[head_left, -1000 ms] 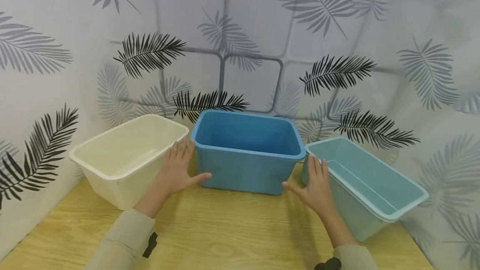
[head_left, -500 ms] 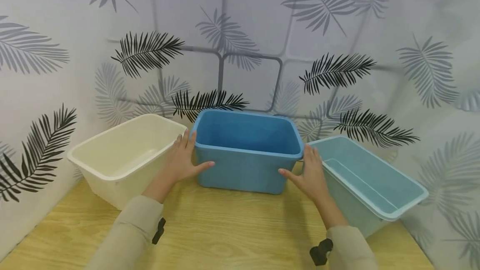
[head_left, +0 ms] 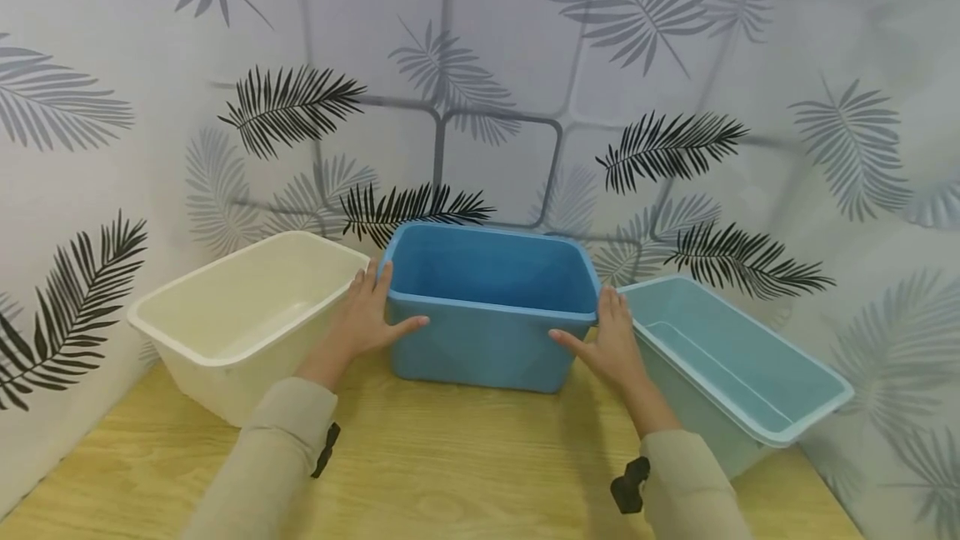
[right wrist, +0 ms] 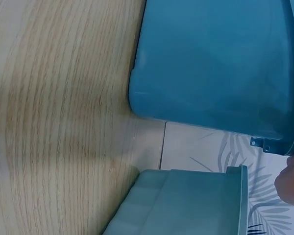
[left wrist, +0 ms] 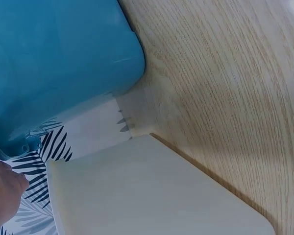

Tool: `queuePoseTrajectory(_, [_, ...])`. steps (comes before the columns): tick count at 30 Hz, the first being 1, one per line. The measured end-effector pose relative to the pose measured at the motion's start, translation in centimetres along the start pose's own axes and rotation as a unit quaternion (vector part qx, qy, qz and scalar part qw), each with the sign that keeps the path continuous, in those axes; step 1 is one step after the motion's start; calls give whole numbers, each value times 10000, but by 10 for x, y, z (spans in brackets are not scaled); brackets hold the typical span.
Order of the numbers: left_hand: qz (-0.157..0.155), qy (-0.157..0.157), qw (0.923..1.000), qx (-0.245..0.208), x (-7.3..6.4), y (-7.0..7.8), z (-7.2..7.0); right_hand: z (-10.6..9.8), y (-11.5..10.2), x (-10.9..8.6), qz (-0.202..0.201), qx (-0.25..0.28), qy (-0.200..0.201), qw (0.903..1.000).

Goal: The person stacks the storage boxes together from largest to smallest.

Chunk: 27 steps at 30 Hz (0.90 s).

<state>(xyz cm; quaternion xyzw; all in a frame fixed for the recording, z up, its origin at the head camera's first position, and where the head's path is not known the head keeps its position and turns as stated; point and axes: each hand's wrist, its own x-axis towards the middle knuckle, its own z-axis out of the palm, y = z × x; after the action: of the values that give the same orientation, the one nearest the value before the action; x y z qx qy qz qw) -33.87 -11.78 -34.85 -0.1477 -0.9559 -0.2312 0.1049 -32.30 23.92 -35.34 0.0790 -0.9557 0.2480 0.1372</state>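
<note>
In the head view a blue plastic bin [head_left: 480,348] stands upright at the middle of the table, its long side facing me. My left hand [head_left: 367,315] lies along its left end, straight fingers at the rim and thumb against the front wall. At the opposite end, my right hand [head_left: 609,340] rests likewise, thumb on the front and fingers extended by the rim corner. Each wrist view catches only part of a hand beside the blue rim. A cream bin [head_left: 232,357] sits just left of my left hand, and a pale teal bin [head_left: 697,373] angles away on the right.
The bins stand on a light wood-grain table [head_left: 450,473]. Behind rises a wall covering [head_left: 495,40] printed with grey and black leaves. The bins' visible insides hold nothing. Narrow gaps separate the blue bin from its neighbours at table level.
Both hands have moved inward, from beside the blue bin onto its ends, the right hand travelling left from near the teal bin's rim. The bins stay about where they were.
</note>
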Motion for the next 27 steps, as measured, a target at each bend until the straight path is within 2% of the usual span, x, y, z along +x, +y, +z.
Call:
queuePoseTrajectory(5, [-99, -90, 9999, -56, 3, 2, 0, -1, -3, 2, 82, -14, -87, 9999])
queuePoseTrajectory(15, [24, 86, 9999, -128, 8, -1, 4, -1, -4, 5, 12, -38, -149, 9999])
queuePoseTrajectory(20, [156, 235, 9996, -80, 8, -1, 6, 1, -3, 6, 149, -21, -237, 9996])
queuePoseTrajectory(27, [312, 519, 9982, 12, 7, 1, 6, 3, -3, 7, 74, -58, -122, 9999])
